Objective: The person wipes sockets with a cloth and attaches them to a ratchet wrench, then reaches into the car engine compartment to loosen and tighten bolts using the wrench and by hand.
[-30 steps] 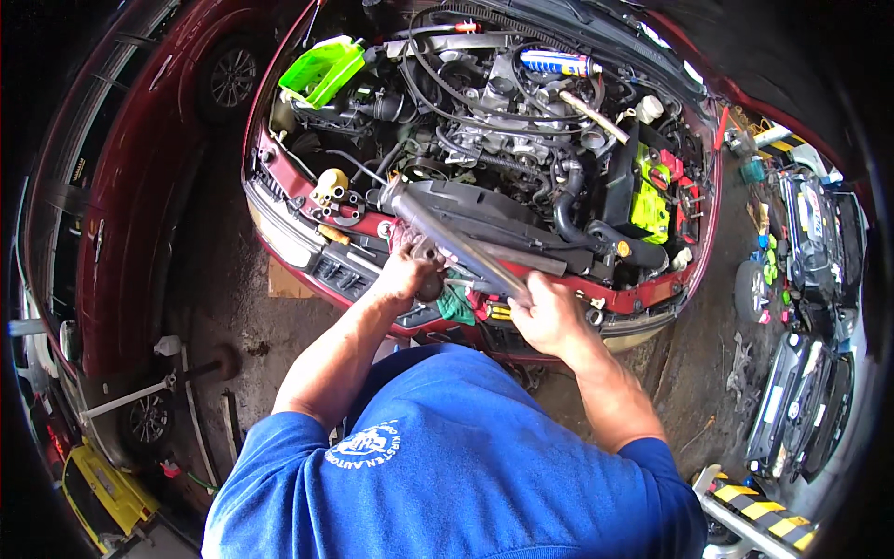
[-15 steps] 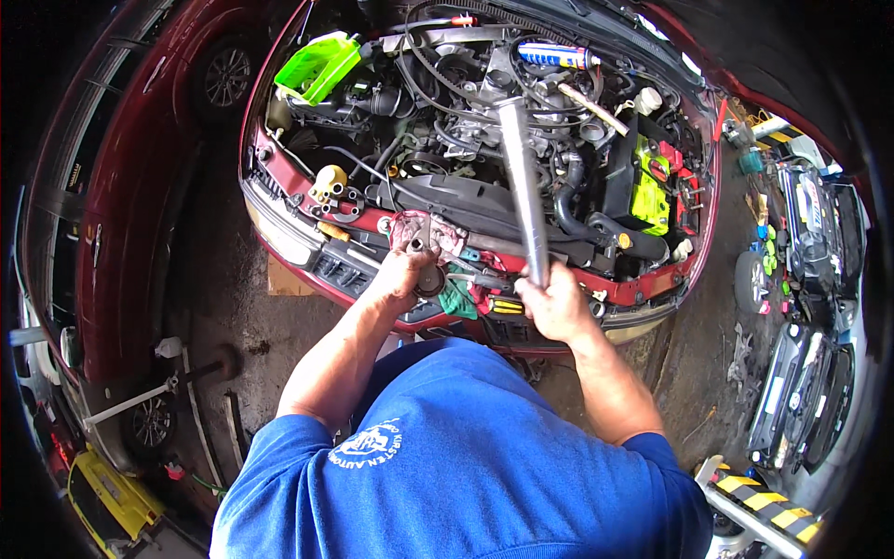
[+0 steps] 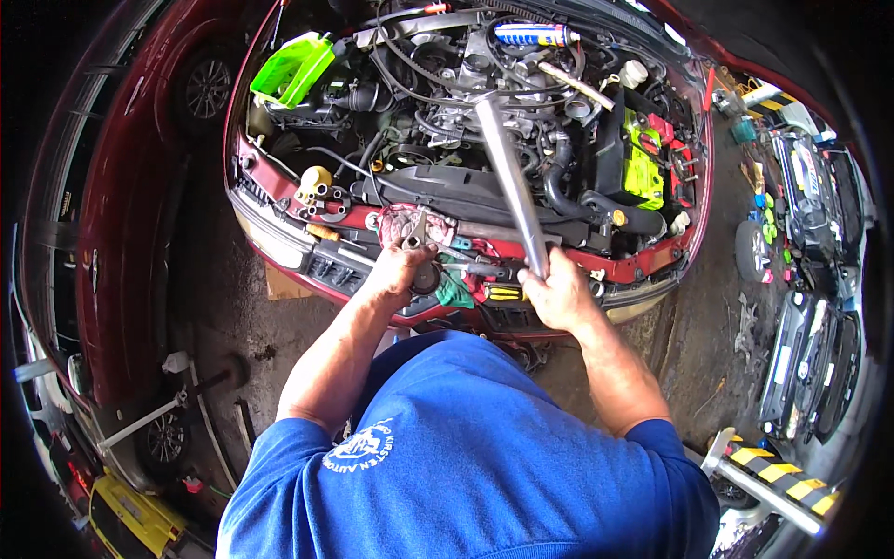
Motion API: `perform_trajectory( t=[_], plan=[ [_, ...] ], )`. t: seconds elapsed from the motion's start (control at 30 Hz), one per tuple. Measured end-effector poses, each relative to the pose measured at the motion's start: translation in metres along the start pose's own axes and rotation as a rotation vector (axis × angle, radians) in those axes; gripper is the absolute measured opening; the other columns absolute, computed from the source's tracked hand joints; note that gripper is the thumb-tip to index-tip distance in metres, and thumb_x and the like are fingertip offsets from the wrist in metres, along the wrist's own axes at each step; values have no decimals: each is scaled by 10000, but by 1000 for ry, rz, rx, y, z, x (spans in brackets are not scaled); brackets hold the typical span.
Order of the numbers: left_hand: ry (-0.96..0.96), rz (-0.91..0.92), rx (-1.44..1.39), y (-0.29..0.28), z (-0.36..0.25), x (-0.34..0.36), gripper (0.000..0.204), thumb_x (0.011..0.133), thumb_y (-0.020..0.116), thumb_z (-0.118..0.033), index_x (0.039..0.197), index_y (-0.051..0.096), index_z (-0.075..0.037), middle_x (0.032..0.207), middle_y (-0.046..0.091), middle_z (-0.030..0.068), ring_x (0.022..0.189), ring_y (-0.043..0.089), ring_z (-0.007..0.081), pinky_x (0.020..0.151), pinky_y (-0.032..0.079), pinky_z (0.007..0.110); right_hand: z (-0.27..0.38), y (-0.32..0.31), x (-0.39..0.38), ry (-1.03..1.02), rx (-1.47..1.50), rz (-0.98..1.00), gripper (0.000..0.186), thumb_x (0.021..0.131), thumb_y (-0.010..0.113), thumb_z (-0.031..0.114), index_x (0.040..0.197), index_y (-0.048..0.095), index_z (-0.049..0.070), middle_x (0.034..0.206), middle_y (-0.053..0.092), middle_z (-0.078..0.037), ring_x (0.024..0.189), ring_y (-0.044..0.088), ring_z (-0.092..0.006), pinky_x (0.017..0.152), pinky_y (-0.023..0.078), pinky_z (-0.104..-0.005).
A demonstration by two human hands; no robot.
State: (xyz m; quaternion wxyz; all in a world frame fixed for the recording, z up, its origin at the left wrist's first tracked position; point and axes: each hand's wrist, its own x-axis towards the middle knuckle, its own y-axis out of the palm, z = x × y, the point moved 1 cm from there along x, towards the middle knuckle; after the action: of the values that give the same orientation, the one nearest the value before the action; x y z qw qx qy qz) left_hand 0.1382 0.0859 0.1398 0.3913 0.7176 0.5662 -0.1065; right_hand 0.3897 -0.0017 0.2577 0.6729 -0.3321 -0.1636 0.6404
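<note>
My left hand [image 3: 395, 272] is closed around a metal part with a dark pulley-like disc [image 3: 426, 278]; a pale metal arm [image 3: 418, 231] sticks up from it. In my right hand [image 3: 561, 294] is a long silver metal tube [image 3: 509, 175], gripped at its lower end and slanting up over the engine [image 3: 470, 88]. Below and between the hands, a green cloth [image 3: 454, 290] and a yellow-handled tool [image 3: 504, 293] lie at the car's front edge. A red-and-white rag [image 3: 399, 224] rests just beyond my left hand.
Sockets [image 3: 321, 207] and a yellow round object [image 3: 316, 178] sit on the front panel at left. A lime-green container [image 3: 291, 73], a spray can [image 3: 533, 34] and a battery [image 3: 643, 163] are in the engine bay. Another red car [image 3: 126, 233] stands left; car parts [image 3: 808, 363] lie right.
The part in my left hand has turned, and its pale arm now shows pointing up. The tube remains in my right hand, at nearly the same slant. The whole view has shifted slightly.
</note>
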Motion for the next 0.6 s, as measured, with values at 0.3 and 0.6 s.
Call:
perform_trajectory(
  t=[0.3,0.6],
  plan=[
    [-73,-36,152,9,-5,-14,459,827,736,-93,1211,522,37,997,651,103,875,648,195,794,536,331,-40,16,8,-63,-161,66,317,844,689,261,844,480,23,645,590,-198,611,638,-389,535,461,-465],
    [-86,34,-105,-15,1,-42,426,823,693,0,1213,522,-1,1017,659,128,915,681,238,802,596,401,-146,7,48,-56,-557,178,309,860,696,318,1019,592,74,955,667,-162,925,660,-366,808,529,-480]
  ],
)
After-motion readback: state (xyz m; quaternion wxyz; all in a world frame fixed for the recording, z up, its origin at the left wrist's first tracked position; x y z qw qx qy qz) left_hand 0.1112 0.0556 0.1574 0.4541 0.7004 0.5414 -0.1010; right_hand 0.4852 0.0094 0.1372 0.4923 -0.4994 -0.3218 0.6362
